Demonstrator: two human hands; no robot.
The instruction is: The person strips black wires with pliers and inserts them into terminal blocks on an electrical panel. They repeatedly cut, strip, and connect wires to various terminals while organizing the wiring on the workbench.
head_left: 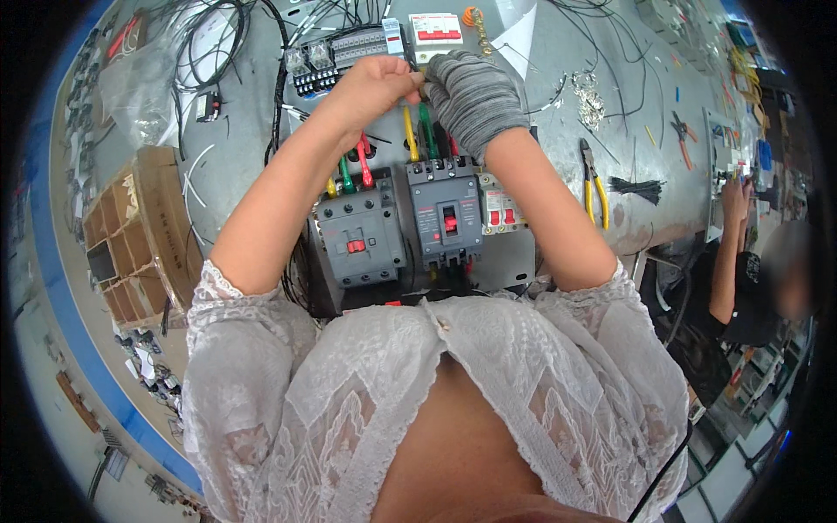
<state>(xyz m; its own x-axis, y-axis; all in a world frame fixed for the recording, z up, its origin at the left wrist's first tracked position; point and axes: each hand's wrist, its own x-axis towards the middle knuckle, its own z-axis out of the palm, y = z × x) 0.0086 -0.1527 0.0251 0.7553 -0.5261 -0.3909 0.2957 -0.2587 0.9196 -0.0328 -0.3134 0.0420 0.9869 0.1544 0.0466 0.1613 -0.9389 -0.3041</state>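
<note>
My left hand (373, 87) is bare, its fingers pinched together just above the wired panel. Close against its fingertips is my right hand (475, 100), in a grey striped knit glove with the fingers curled. What lies between them is too small and covered to make out. Below the hands sit a grey breaker (446, 209) with a red switch and a second grey breaker (356, 235) to its left. Yellow (410, 132) and green (427, 131) sleeved cables run up from the right breaker toward my hands. Small white breakers (501, 209) stand beside my right forearm.
Beyond the hands are a terminal block (359, 48) and a white breaker with red switches (436, 33). Yellow-handled pliers (595, 183), black cable ties (636, 188) and loose metal parts (588, 100) lie right. A cardboard box (161, 227) stands left. Another person (750, 288) works at far right.
</note>
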